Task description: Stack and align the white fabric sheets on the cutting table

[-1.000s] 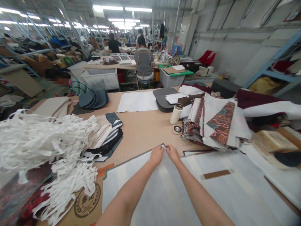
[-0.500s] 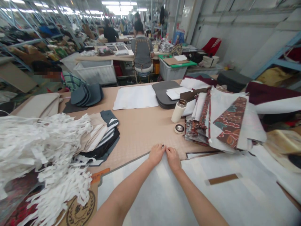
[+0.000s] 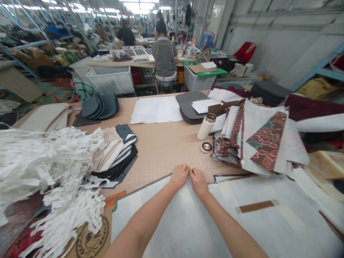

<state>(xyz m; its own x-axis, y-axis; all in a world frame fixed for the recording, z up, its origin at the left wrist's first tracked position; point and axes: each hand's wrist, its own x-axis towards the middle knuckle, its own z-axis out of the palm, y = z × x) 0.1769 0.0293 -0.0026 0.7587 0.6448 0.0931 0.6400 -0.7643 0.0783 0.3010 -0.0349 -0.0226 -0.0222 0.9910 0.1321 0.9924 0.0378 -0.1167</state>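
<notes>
Touching white sheet (image 3: 185, 222), 2 hands (image 3: 179, 176) (image 3: 198, 182), grip unclear, far edge (image 3: 146, 186) slanting away rightward

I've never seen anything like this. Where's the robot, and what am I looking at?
There's no robot here: a person works with two bare hands, seen by one camera worn on their head, looking forward and down. The left hand and right hand sit close together at the far edge of a large, pale grey-white sheet. Their fingertips are partly hidden, so I can't tell whether they pinch it or just press.

On the tan tabletop lie a tangled heap of white strips to the left and, to the right, a cream cylindrical bottle and a stack of white and brown-patterned pieces.
</notes>
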